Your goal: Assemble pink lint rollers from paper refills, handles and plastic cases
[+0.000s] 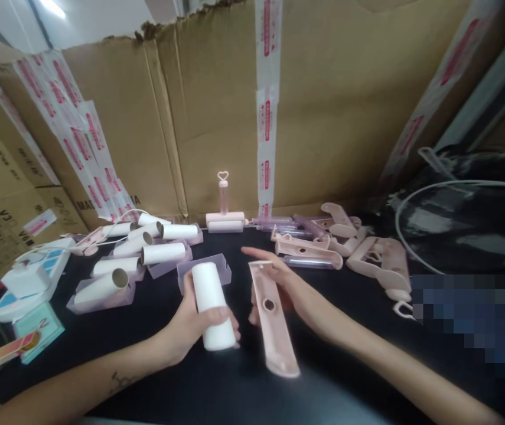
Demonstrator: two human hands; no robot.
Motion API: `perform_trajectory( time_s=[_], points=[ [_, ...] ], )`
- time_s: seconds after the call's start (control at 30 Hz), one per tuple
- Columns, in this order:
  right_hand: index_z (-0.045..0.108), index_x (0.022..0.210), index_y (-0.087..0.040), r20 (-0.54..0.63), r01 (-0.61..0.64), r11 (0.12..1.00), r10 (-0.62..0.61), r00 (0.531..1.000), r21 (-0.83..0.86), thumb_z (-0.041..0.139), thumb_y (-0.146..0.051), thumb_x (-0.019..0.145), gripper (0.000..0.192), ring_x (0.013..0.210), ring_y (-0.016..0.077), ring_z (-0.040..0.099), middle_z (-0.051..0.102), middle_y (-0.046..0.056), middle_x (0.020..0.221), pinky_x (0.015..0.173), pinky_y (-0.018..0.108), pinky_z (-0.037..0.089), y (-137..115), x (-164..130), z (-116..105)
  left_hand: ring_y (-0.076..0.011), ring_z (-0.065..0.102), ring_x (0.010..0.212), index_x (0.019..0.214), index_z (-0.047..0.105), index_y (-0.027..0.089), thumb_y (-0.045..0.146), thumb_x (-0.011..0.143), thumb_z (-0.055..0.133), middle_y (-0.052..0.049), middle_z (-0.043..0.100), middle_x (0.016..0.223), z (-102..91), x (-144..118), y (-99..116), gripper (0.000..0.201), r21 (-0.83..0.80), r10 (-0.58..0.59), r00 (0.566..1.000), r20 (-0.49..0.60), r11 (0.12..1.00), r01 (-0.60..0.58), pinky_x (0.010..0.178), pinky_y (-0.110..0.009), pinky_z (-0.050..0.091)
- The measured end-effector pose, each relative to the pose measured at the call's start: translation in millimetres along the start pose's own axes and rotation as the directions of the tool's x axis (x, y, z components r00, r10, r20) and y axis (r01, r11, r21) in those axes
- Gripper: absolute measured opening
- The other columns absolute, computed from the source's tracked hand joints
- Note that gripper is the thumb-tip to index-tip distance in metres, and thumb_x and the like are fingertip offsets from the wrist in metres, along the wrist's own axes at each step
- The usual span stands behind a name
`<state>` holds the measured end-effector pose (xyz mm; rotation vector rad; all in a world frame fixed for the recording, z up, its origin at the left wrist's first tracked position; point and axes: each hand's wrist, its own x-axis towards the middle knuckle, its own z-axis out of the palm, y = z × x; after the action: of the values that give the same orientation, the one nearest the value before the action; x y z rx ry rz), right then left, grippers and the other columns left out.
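Note:
Closed around a white lint roller refill [210,295], my left hand [192,319] has its thumb across the roll's lower part. A translucent lilac tray [223,268] lies just behind that hand. My right hand [281,283] grips a pink lint roller cover [274,330] from its far side; the hollow inside, with a round hole, faces me. The cover slants down toward me, apart from the roll. The right index finger stretches out past the cover's upper end, while other fingers are partly hidden behind it.
Several white rolls [163,252] in lilac trays lie at left. An assembled lint roller [224,221] stands at the back. Pink covers [380,262] and clear purple handles [309,261] pile up at right. A power strip [39,286] and cardboard walls [212,118] border the black table.

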<state>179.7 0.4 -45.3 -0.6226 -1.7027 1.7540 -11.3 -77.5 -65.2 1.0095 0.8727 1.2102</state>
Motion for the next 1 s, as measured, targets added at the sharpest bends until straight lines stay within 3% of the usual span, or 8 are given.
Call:
perform_trajectory(
  time_s=[0.07,0.2,0.27,0.4,0.57,0.67,0.83,1.0],
  points=[
    [0.019,0.140,-0.030,-0.025,0.096,0.987,-0.100,0.995,-0.127,0.034,-0.040,0.095,0.049,0.071,0.0191,0.068,0.062,-0.001,0.075,0.065,0.033,0.054,-0.7,-3.1,4.8,-0.0188,0.064,0.060,0.121,0.012,0.024,0.026,0.076,0.066,-0.002,0.067,0.071,0.6,0.1,-1.2,0.070,-0.029,-0.031,0.999,-0.017,0.999,0.030,0.062,-0.038,0.053],
    [0.048,0.115,-0.023,-0.185,0.190,0.898,-0.281,0.942,-0.396,0.040,-0.042,0.092,0.031,0.053,0.0132,0.056,0.050,-0.004,0.062,0.050,0.024,0.046,1.7,-7.7,15.7,-0.0201,0.066,0.062,0.122,0.012,0.023,0.028,0.078,0.063,-0.002,0.066,0.069,6.7,-0.3,-4.1,0.068,-0.030,-0.058,0.998,-0.030,0.998,0.057,0.064,-0.037,0.052],
    [0.051,0.103,-0.022,-0.255,0.166,0.880,-0.302,0.918,-0.445,0.036,-0.044,0.093,0.029,0.049,0.0120,0.049,0.046,-0.005,0.059,0.045,0.023,0.041,5.5,-7.8,19.2,-0.0203,0.066,0.063,0.120,0.013,0.023,0.029,0.078,0.064,-0.002,0.065,0.069,13.6,1.5,-5.3,0.067,-0.006,-0.046,0.998,-0.032,0.999,0.046,0.065,-0.037,0.052],
    [0.048,0.110,-0.025,-0.333,0.117,0.862,-0.312,0.890,-0.494,0.023,-0.045,0.096,0.035,0.046,0.0131,0.045,0.043,-0.006,0.055,0.047,0.024,0.038,13.9,-6.0,19.2,-0.0175,0.063,0.063,0.119,0.015,0.025,0.030,0.074,0.068,0.001,0.059,0.074,29.1,10.5,-8.3,0.069,0.053,-0.017,0.997,-0.072,0.998,0.021,0.064,-0.034,0.052],
    [0.051,0.109,-0.024,-0.401,0.157,0.822,-0.423,0.813,-0.548,0.032,-0.043,0.095,0.031,0.064,0.0153,0.055,0.059,0.000,0.081,0.060,0.026,0.044,18.0,-2.8,15.5,-0.0169,0.057,0.088,0.114,0.026,0.025,0.028,0.074,0.069,-0.001,0.051,0.094,40.4,21.1,-11.6,0.059,0.090,0.053,0.981,-0.188,0.995,-0.037,0.075,-0.030,0.050],
    [0.053,0.108,-0.022,-0.377,0.216,0.841,-0.432,0.819,-0.496,0.039,-0.042,0.093,0.029,0.069,0.0156,0.057,0.058,0.001,0.079,0.062,0.026,0.046,13.5,1.1,13.0,-0.0167,0.055,0.090,0.113,0.027,0.026,0.028,0.075,0.068,-0.002,0.051,0.096,42.8,21.8,-11.9,0.056,0.056,0.046,0.979,-0.198,0.998,-0.036,0.078,-0.029,0.050],
    [0.054,0.101,-0.017,-0.311,0.237,0.901,-0.358,0.881,-0.365,0.050,-0.042,0.088,0.029,0.066,0.0155,0.059,0.059,0.001,0.072,0.058,0.026,0.047,8.0,8.1,6.9,-0.0160,0.056,0.087,0.115,0.025,0.027,0.029,0.076,0.067,-0.001,0.052,0.094,40.2,17.7,-13.3,0.058,-0.012,-0.022,0.980,-0.200,1.000,0.020,0.074,-0.028,0.050],
    [0.048,0.086,-0.020,-0.384,0.161,0.890,-0.340,0.859,-0.427,0.058,-0.044,0.082,0.026,0.061,0.0116,0.055,0.058,0.000,0.079,0.054,0.023,0.044,13.6,7.7,10.4,-0.0163,0.056,0.088,0.116,0.027,0.026,0.026,0.075,0.067,-0.002,0.051,0.096,36.5,16.8,-15.1,0.057,-0.029,-0.003,0.986,-0.167,1.000,-0.002,0.076,-0.030,0.049]
  ],
)
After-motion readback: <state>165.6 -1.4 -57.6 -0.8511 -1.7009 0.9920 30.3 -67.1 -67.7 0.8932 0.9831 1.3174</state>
